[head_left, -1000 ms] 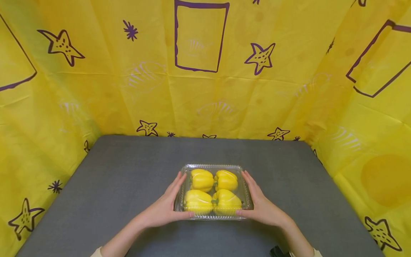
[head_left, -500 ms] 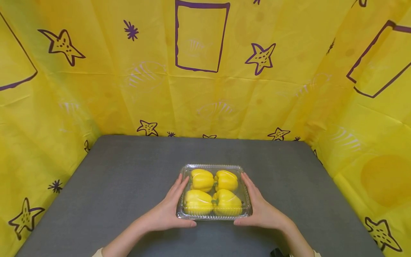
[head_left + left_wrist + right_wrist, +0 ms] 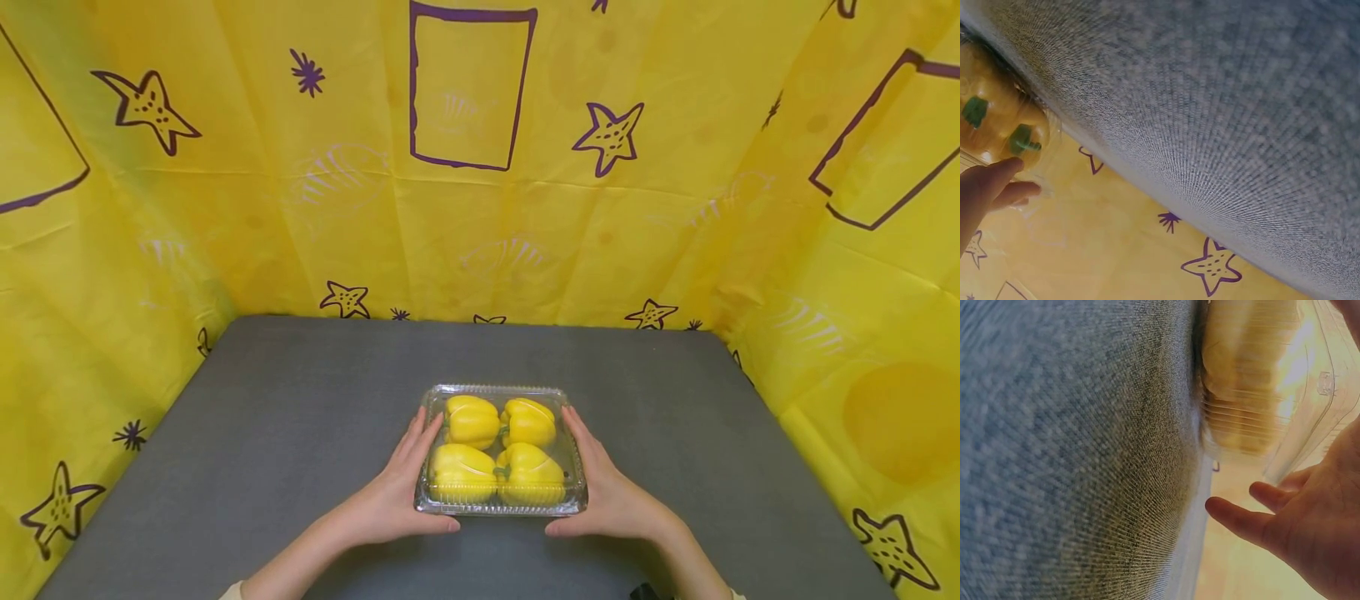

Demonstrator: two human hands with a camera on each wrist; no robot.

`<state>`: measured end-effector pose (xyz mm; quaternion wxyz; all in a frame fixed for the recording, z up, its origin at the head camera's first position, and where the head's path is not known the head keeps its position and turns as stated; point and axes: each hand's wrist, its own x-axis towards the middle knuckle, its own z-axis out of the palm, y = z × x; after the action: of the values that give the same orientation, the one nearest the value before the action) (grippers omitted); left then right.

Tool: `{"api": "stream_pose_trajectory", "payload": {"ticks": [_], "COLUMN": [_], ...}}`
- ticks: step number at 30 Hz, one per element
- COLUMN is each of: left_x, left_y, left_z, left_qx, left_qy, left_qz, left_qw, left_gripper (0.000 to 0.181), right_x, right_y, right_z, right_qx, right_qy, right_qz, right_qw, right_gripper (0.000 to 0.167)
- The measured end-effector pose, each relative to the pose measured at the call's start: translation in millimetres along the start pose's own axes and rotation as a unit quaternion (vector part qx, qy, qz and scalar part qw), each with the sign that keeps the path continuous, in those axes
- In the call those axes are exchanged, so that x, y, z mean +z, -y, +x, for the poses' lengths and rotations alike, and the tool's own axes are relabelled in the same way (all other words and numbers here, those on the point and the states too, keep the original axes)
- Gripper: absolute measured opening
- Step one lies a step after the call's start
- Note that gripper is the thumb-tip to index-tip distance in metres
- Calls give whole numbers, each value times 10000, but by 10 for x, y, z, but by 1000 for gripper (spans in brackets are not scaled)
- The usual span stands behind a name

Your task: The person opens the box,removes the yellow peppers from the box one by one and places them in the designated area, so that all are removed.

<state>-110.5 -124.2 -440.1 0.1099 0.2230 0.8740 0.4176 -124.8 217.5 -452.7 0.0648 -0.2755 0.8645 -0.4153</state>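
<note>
A clear plastic clamshell box [image 3: 501, 508] sits on the grey table. Its lid is closed over several yellow bell peppers [image 3: 465, 475], whose green stems show in the left wrist view. My left hand [image 3: 397, 496] lies along the box's left side, fingers extended and thumb before the front edge. On the opposite side is my right hand [image 3: 611, 496], likewise spread, with its thumb in front. In the right wrist view, the right hand's fingers [image 3: 1241, 519] are straight and stand apart from the clear wall. Whether the left fingertips touch the box I cannot tell.
The grey table [image 3: 315, 383] extends around the box on all sides. Yellow cloth [image 3: 480, 242] printed with purple starfish hangs behind it and along both sides. A small black object [image 3: 643, 592] shows by the right forearm at the bottom edge.
Both thumbs have come off the front of the box and now lie just before it. The hands have loosened from its sides. The box has barely moved.
</note>
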Motion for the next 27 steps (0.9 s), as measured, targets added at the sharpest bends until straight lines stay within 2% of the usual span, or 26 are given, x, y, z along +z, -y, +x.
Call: {"api": "stream_pose_trajectory", "payload": {"ticks": [16, 27], "left_x": [20, 21], "left_y": [1, -12], "left_z": [11, 5], "left_qx": [4, 63], "left_qy": [-89, -128], "left_qz": [179, 195], "left_qw": [9998, 9997], "left_gripper": [126, 125], "right_x": [14, 15], "right_y": [12, 16], "right_z": [9, 8], "right_qx": [115, 29], "right_qy": [-94, -156], "right_qz": [-127, -235], "right_qw": [9998, 9996], "right_gripper": [133, 131]}}
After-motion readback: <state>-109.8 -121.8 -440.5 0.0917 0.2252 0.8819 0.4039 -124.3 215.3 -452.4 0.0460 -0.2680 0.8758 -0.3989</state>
